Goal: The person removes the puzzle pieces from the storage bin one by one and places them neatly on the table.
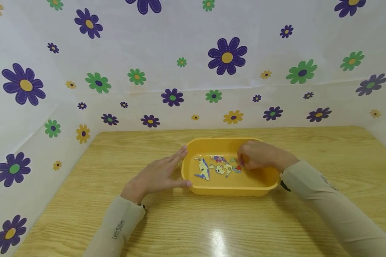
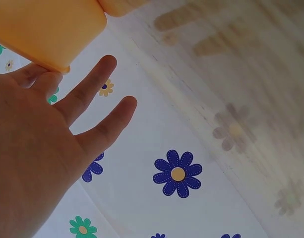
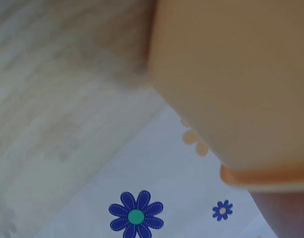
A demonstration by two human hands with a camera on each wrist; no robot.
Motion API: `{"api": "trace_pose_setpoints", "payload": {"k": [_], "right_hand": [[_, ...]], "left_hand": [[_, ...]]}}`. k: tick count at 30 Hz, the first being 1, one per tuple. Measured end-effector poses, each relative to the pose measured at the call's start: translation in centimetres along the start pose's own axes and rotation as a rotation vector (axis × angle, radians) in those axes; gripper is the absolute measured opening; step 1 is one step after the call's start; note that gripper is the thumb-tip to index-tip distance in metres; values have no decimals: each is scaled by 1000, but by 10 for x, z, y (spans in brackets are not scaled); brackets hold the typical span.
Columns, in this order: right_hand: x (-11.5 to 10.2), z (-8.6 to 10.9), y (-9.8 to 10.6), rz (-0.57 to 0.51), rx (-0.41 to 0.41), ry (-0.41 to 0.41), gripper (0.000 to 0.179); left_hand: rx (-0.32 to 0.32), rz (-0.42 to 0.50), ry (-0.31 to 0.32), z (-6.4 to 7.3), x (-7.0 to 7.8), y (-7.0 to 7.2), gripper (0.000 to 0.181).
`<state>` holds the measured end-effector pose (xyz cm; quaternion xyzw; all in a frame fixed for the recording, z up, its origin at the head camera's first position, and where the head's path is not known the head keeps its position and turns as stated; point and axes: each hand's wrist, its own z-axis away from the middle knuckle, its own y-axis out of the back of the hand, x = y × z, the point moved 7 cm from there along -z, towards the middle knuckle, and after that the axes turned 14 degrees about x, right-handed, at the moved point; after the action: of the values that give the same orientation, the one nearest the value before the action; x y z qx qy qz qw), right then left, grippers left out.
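Observation:
A yellow plastic tub point(image 1: 234, 191) stands on the wooden table. Flat, colourful cut-out pieces lie on its floor, among them a long cream and blue piece point(image 1: 203, 169) at the left and a cream piece point(image 1: 220, 169) near the middle. My left hand point(image 1: 156, 175) spans the tub's left end, thumb by the front corner and straight fingers at the rim; in the left wrist view two fingers stand off it. Reaching inside, my right hand point(image 1: 257, 155) curls its fingers and pinches a small purple-pink piece point(image 1: 241, 163). The tub's wall mostly hides that hand in the right wrist view.
Wood-grain table point(image 1: 122, 153) surrounds the tub. A white sheet with printed flowers point(image 1: 193, 75) rises behind the table and along its sides. The tub's raised rim borders the right hand's working space.

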<state>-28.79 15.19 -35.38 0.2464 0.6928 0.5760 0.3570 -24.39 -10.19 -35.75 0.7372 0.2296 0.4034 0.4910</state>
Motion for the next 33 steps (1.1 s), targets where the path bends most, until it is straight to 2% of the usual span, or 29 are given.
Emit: {"api": "trace_pose_setpoints", "payload": {"k": [6, 15, 20, 24, 28, 33], "right_hand": [[2, 2, 25, -29, 71, -36, 11], [15, 12, 61, -76, 202, -38, 14], [25, 17, 70, -8, 210, -20, 13], [34, 21, 75, 50, 196, -40, 14], [42, 26, 80, 58, 189, -78, 16], [56, 38, 83, 43, 224, -133, 13]], "left_hand": [[-2, 1, 3, 0, 0, 0, 101], [-2, -11, -10, 1, 0, 0, 102], [-1, -16, -9, 0, 0, 0, 102], [2, -11, -10, 0, 1, 0, 101], [5, -7, -6, 0, 1, 1, 100], [-1, -3, -2, 0, 1, 0, 101]]}}
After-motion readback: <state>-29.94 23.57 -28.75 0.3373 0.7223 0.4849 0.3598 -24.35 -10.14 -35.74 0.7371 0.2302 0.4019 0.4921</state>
